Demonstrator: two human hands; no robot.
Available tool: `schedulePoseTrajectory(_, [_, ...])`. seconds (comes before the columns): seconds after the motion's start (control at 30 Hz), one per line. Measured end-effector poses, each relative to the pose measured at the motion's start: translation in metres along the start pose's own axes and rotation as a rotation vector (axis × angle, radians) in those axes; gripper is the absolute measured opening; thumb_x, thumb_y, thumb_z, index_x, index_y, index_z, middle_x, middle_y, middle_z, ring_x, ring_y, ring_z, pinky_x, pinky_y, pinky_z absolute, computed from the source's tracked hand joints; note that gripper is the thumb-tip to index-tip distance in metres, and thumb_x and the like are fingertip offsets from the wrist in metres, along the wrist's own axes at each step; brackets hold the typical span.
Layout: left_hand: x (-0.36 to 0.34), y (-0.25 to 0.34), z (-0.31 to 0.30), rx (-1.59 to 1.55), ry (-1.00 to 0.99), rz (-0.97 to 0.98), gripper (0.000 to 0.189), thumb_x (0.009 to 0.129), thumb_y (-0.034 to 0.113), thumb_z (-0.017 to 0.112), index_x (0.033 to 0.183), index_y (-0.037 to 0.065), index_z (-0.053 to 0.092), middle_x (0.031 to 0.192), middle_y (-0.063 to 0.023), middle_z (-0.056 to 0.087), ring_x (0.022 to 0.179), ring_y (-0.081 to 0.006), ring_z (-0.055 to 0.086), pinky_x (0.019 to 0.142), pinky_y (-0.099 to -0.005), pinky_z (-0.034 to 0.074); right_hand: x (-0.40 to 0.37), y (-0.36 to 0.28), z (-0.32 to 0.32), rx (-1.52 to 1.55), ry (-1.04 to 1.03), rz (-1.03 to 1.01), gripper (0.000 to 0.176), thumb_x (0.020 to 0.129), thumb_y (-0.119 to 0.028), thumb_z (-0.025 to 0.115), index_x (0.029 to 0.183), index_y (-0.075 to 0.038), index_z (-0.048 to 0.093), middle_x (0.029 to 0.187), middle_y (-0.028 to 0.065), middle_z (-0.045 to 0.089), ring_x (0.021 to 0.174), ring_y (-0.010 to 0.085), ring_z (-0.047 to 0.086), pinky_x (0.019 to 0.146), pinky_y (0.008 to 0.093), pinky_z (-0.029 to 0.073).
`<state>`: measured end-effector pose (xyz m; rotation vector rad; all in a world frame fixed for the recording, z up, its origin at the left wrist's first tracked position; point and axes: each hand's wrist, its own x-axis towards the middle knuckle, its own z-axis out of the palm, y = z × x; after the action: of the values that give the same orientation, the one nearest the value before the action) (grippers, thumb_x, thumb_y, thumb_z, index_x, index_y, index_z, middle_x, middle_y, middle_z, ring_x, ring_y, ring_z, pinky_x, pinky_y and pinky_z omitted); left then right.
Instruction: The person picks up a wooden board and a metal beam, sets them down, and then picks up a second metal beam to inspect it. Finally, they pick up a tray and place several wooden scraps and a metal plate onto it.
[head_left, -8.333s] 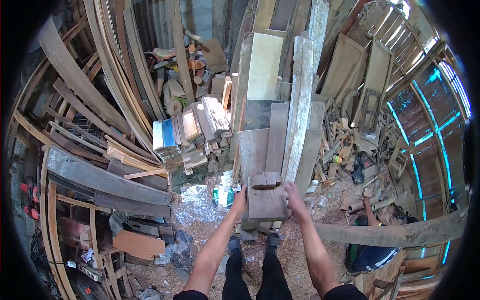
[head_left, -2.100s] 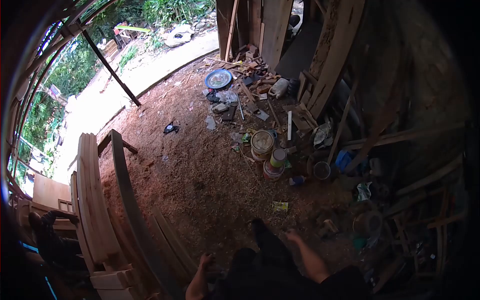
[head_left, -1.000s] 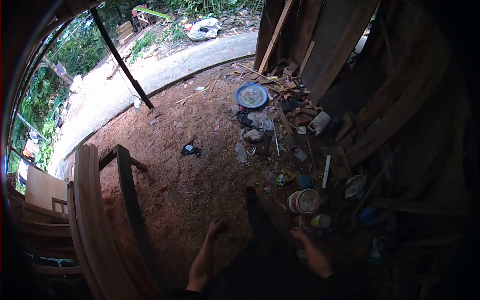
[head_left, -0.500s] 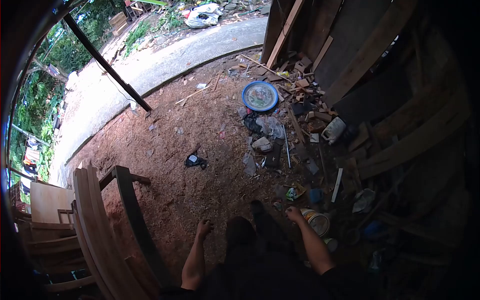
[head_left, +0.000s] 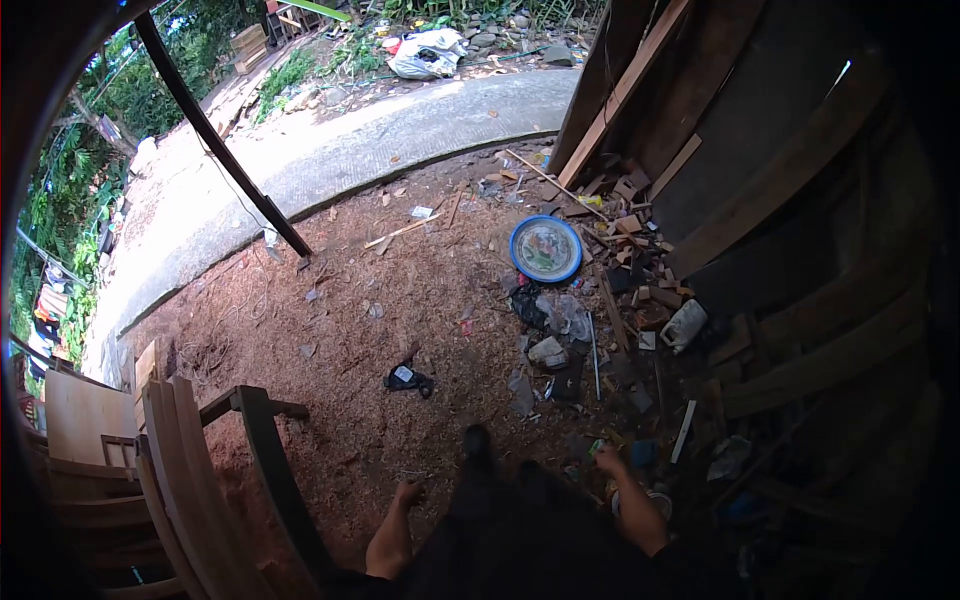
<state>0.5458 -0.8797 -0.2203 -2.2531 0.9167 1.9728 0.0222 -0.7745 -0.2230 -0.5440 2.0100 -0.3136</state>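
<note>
1. Hanging low at my near left, my left hand (head_left: 407, 492) ends a slightly bent arm. Its fingers are loose and lightly spread, holding nothing, to the right of the curved wooden planks (head_left: 190, 480).
2. My right hand (head_left: 607, 460) sits a little farther out, forearm angled forward, fingers curled in. I cannot tell whether they press on anything.
3. The paint can (head_left: 652, 497) stands on the sawdust floor (head_left: 400, 300) just right of that forearm, near me.
4. A blue plate (head_left: 545, 248) lies far ahead, well apart from both hands.
</note>
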Motion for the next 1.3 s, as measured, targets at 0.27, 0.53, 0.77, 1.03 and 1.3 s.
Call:
schedulePoseTrajectory(0.27, [0.061, 0.199, -0.031, 0.010, 0.004, 0.243, 0.033, 0.084, 0.023, 0.047, 0.107, -0.001, 0.050, 0.090, -0.0128, 0.062, 0.070, -0.0206, 0.062, 0.058, -0.0307, 0.047, 0.031, -0.104, 0.027, 0.156, 0.080, -0.180, 0.026, 0.075, -0.020, 0.057, 0.090, 0.001, 0.060, 0.080, 0.0121, 0.063, 0.069, 0.0210, 0.060, 0.064, 0.0340, 0.047])
schedulePoseTrajectory(0.53, [0.120, 0.350, -0.003, 0.171, -0.248, 0.312, 0.029, 0.083, 0.023, 0.047, 0.102, 0.001, 0.053, 0.080, -0.0092, 0.061, 0.062, -0.0163, 0.057, 0.054, -0.0279, 0.045, 0.096, -0.122, 0.044, 0.200, 0.113, -0.073, 0.026, 0.076, -0.022, 0.057, 0.090, -0.001, 0.059, 0.078, 0.0116, 0.061, 0.074, 0.0230, 0.059, 0.068, 0.0363, 0.047])
schedulePoseTrajectory(0.77, [0.161, 0.471, -0.009, 0.401, -0.203, 0.218, 0.030, 0.084, 0.021, 0.049, 0.104, -0.001, 0.051, 0.083, -0.0111, 0.060, 0.067, -0.0196, 0.060, 0.054, -0.0294, 0.047, 0.171, -0.173, 0.035, 0.143, 0.120, -0.033, 0.023, 0.079, -0.021, 0.055, 0.087, -0.001, 0.059, 0.078, 0.0100, 0.060, 0.076, 0.0207, 0.058, 0.069, 0.0361, 0.046])
schedulePoseTrajectory(1.03, [0.207, 0.639, 0.016, 0.528, -0.227, 0.286, 0.034, 0.088, 0.025, 0.046, 0.114, 0.003, 0.045, 0.094, -0.0107, 0.060, 0.071, -0.0182, 0.060, 0.055, -0.0289, 0.046, 0.246, -0.299, -0.031, 0.808, 0.244, -0.029, 0.028, 0.081, -0.021, 0.055, 0.101, -0.001, 0.053, 0.085, 0.0083, 0.058, 0.074, 0.0181, 0.056, 0.064, 0.0337, 0.047])
schedulePoseTrajectory(1.3, [0.260, 0.757, 0.083, 0.607, -0.319, 0.345, 0.035, 0.087, 0.025, 0.047, 0.113, 0.000, 0.046, 0.092, -0.0130, 0.060, 0.072, -0.0185, 0.060, 0.059, -0.0293, 0.046, 0.255, -0.350, -0.078, 0.763, 0.423, 0.149, 0.028, 0.077, -0.015, 0.056, 0.101, -0.001, 0.050, 0.084, 0.0102, 0.056, 0.080, 0.0226, 0.055, 0.072, 0.0354, 0.046])
